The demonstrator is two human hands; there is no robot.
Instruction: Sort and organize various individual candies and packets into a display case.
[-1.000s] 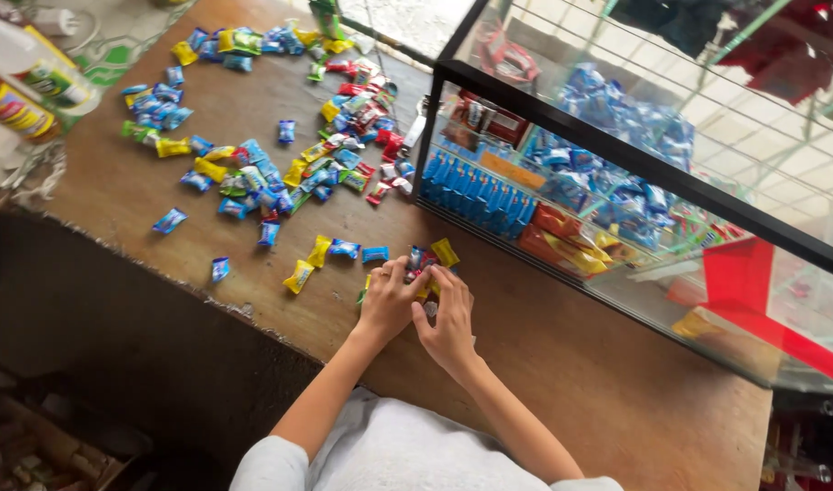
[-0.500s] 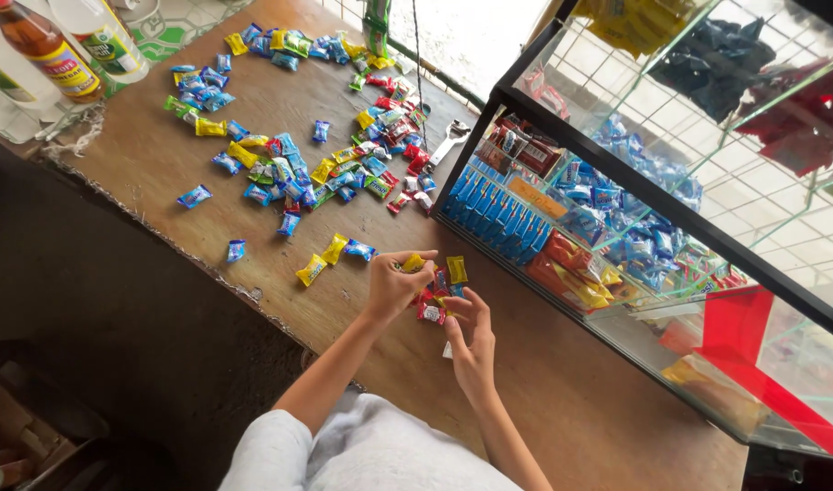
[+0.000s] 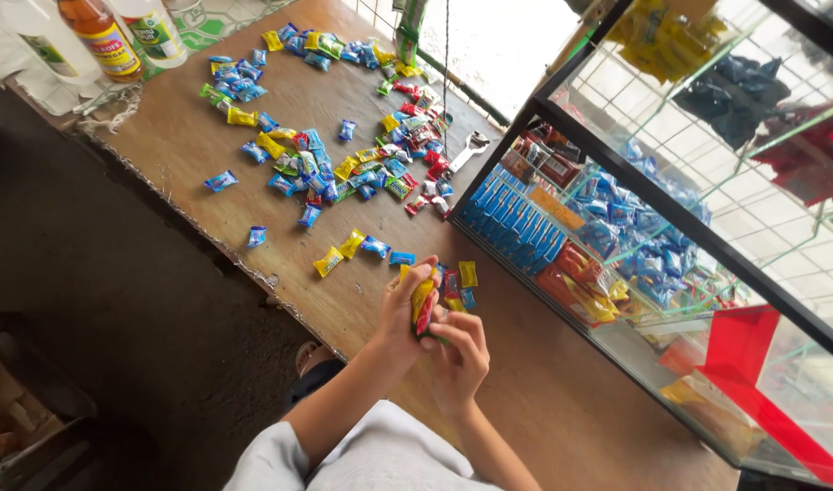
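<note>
- Left hand (image 3: 405,314) is curled around a small stack of wrapped candies (image 3: 423,305), yellow and red ones showing, with the thumb and fingers pinching them upright just above the table (image 3: 543,400).
- Right hand (image 3: 459,359) sits right under and against the stack, fingers half closed and touching its lower end, so both hands are on the same bundle.
- Slick wrappers held edge-on like that look easy to fan out. If either hand eases off, I'd guess a few slide onto the wood.
- A few loose candies (image 3: 462,277) lie just past the fingertips, so dropped pieces could mix with them.
- The big scatter of blue, yellow and red candies (image 3: 344,155) is well beyond the hands, farther up the table.
- The glass display case (image 3: 671,218) is close on the right-hand side. A wide elbow swing might knock it.
- The table edge is near the left wrist, so anything rolling that way probably hits the floor.
</note>
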